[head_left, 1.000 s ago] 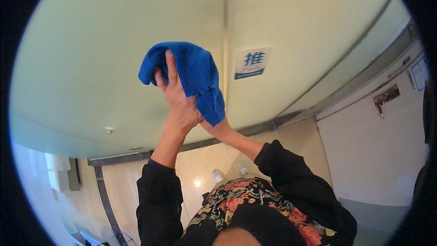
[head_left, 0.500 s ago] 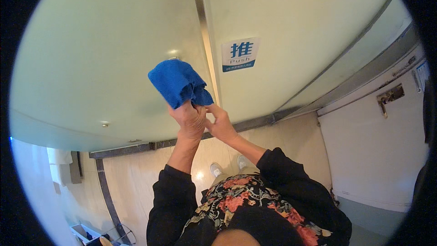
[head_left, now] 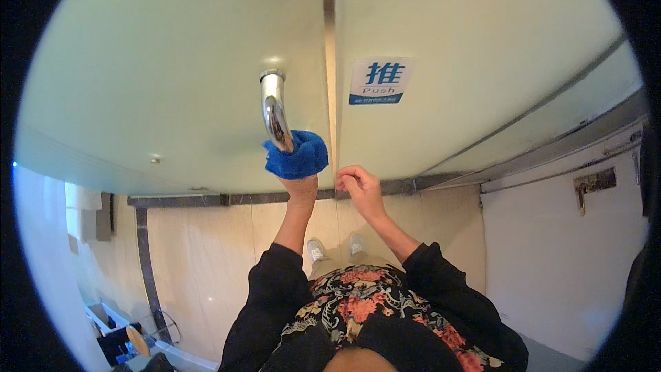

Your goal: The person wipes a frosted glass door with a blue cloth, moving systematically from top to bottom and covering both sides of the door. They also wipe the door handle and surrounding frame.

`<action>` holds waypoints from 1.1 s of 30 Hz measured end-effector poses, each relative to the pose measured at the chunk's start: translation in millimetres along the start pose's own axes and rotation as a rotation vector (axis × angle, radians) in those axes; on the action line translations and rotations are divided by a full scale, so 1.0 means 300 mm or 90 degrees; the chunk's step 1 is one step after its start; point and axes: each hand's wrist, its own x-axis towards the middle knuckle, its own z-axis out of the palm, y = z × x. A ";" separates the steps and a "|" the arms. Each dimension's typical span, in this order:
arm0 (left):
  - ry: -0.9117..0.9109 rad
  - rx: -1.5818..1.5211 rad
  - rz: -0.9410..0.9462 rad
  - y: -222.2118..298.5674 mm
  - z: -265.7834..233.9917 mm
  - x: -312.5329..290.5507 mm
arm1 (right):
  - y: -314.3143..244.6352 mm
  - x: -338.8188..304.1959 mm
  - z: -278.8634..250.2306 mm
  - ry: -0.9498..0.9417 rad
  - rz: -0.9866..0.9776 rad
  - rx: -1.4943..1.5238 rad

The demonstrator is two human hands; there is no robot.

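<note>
A curved chrome door handle (head_left: 273, 105) stands out from the pale green frosted glass door (head_left: 200, 62). A blue cloth (head_left: 306, 156) is wrapped round the handle's lower visible part. My left hand (head_left: 301, 187) grips the cloth from below, most of its fingers hidden by the fabric. To the right of it, apart from cloth and handle, my right hand (head_left: 363, 187) hangs in front of the door gap with its fingers curled in. Nothing shows in that hand.
A white and blue sticker (head_left: 380, 81) is on the right door panel. At far right is a white door (head_left: 551, 255) with a metal latch (head_left: 593, 182). A bin-like container (head_left: 107, 317) with supplies stands at lower left. My shoes (head_left: 317, 249) are on beige tiles.
The cloth has moved down the handle, baring its chrome upper part, which it covered before. My right hand has parted from my left and moved right.
</note>
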 end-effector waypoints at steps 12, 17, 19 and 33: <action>-0.180 0.389 0.011 -0.137 -0.044 -0.042 | 0.070 -0.080 -0.077 -0.051 0.086 -0.046; -0.184 -0.166 -0.348 0.046 -0.058 -0.012 | 0.053 -0.083 -0.119 -0.057 0.066 0.004; 0.025 -0.268 -0.349 0.036 -0.108 -0.080 | 0.008 -0.097 -0.094 -0.066 0.067 0.036; -0.465 0.164 -0.066 0.469 -0.198 0.049 | -0.167 -0.100 -0.040 -0.137 0.184 0.533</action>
